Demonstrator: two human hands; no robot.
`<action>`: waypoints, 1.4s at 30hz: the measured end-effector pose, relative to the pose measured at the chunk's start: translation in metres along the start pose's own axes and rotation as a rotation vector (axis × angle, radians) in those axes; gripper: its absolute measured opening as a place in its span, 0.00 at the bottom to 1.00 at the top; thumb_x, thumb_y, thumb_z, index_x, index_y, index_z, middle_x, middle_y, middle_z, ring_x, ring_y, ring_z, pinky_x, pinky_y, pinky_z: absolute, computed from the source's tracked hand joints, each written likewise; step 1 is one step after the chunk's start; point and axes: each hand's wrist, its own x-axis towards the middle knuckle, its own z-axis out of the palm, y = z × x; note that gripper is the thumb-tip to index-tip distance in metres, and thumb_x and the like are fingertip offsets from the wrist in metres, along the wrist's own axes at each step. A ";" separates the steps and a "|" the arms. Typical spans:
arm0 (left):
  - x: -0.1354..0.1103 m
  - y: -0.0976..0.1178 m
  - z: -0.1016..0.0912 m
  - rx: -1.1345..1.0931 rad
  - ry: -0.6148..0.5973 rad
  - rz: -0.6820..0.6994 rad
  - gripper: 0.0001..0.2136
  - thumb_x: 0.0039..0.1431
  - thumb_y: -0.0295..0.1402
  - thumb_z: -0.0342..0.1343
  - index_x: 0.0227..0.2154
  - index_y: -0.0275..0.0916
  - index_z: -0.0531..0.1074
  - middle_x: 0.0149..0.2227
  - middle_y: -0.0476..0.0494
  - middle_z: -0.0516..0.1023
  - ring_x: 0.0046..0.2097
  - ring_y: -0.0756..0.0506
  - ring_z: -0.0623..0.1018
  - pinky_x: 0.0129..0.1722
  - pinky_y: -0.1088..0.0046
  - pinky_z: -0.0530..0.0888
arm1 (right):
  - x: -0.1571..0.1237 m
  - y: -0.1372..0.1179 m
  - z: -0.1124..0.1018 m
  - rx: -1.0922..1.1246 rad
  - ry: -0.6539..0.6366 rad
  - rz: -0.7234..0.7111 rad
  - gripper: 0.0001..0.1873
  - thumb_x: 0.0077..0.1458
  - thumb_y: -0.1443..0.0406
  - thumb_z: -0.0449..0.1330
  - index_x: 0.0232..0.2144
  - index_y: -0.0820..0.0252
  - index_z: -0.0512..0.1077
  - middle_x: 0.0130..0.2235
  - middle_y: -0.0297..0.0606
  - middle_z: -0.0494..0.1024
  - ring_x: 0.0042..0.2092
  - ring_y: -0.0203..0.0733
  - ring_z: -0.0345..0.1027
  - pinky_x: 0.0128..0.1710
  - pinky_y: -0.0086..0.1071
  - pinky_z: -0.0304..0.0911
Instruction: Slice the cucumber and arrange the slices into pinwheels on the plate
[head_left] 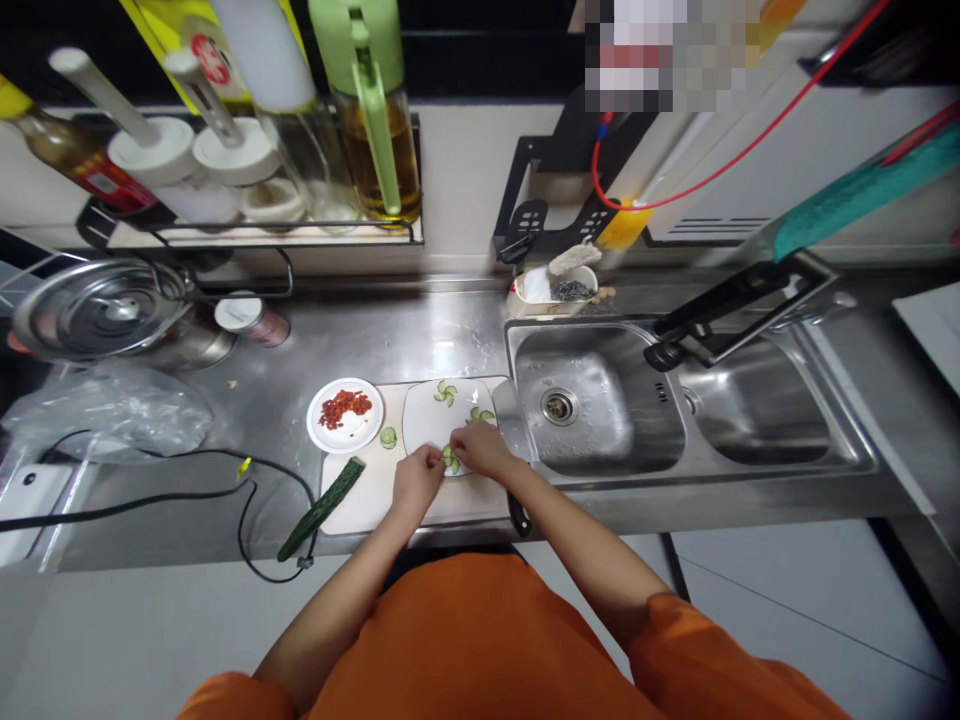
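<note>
A white squarish plate (420, 408) lies on a pale cutting board (360, 508), with small fans of cucumber slices (445, 393) near its edges. My left hand (420, 480) is pinched at the plate's near edge, its fingertips at a cucumber slice in the nearest fan. My right hand (484, 448) reaches over the plate from the right, fingers closed beside the same fan; its fingertips are partly hidden. Left of the plate sits a small stack of cucumber slices (388, 437). A cut cucumber (322, 508) lies across the board's left edge.
A round white dish (316, 428) holds chopped red pieces. Right of the plate rests a knife with a black handle (518, 514). Beyond it is a double sink (600, 400) with a black faucet (712, 310). A black cable (259, 462), plastic bag (112, 410) and lidded pot (105, 305) are left.
</note>
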 end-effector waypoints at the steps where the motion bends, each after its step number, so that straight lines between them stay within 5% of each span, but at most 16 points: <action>1: 0.000 0.001 0.000 0.024 0.004 0.006 0.05 0.49 0.28 0.54 0.28 0.40 0.73 0.26 0.50 0.77 0.30 0.49 0.74 0.32 0.76 0.63 | 0.000 0.000 0.000 -0.011 0.006 0.000 0.10 0.53 0.66 0.54 0.32 0.56 0.76 0.35 0.39 0.78 0.42 0.45 0.66 0.36 0.31 0.54; 11: -0.002 -0.001 0.004 0.232 0.028 0.122 0.06 0.53 0.30 0.52 0.31 0.40 0.73 0.34 0.43 0.74 0.36 0.46 0.73 0.35 0.73 0.64 | -0.001 0.001 0.007 -0.045 0.065 -0.059 0.10 0.54 0.66 0.53 0.32 0.58 0.75 0.35 0.40 0.78 0.43 0.46 0.65 0.38 0.33 0.53; 23: 0.005 -0.020 0.009 0.210 -0.004 0.578 0.10 0.57 0.25 0.49 0.36 0.39 0.75 0.32 0.42 0.73 0.39 0.45 0.70 0.40 0.71 0.68 | -0.001 0.004 0.011 -0.039 0.067 -0.057 0.09 0.56 0.64 0.53 0.32 0.56 0.74 0.36 0.37 0.77 0.44 0.45 0.63 0.40 0.33 0.53; 42: 0.009 -0.023 0.006 0.205 -0.042 0.635 0.10 0.58 0.27 0.49 0.35 0.39 0.77 0.31 0.43 0.74 0.38 0.46 0.71 0.40 0.70 0.69 | -0.001 0.003 0.014 -0.053 0.092 -0.064 0.10 0.56 0.66 0.53 0.32 0.57 0.75 0.36 0.39 0.76 0.45 0.46 0.61 0.39 0.34 0.52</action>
